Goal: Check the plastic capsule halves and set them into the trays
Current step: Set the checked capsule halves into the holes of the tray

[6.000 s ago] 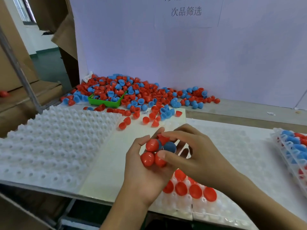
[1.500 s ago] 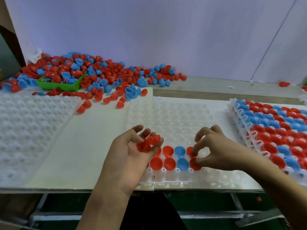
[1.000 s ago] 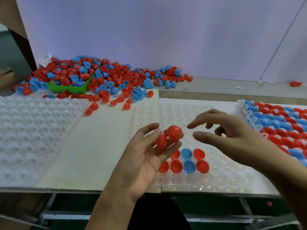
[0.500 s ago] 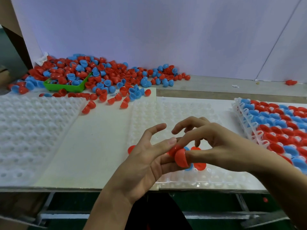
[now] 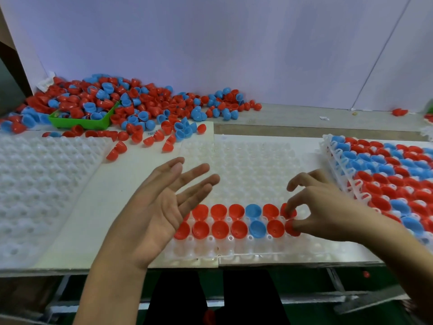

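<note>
Your right hand (image 5: 328, 207) fingers are pinching a red plastic capsule half (image 5: 290, 227) into the white dimpled tray (image 5: 246, 165); left hand (image 5: 152, 212) fingers spread, holding nothing. Seat it squarely.

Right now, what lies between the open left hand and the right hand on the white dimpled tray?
In the head view, two rows of red and blue capsule halves sit in the tray between them.

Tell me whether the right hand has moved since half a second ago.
Yes. The right hand went down and rightward from the left hand to the tray.
</note>
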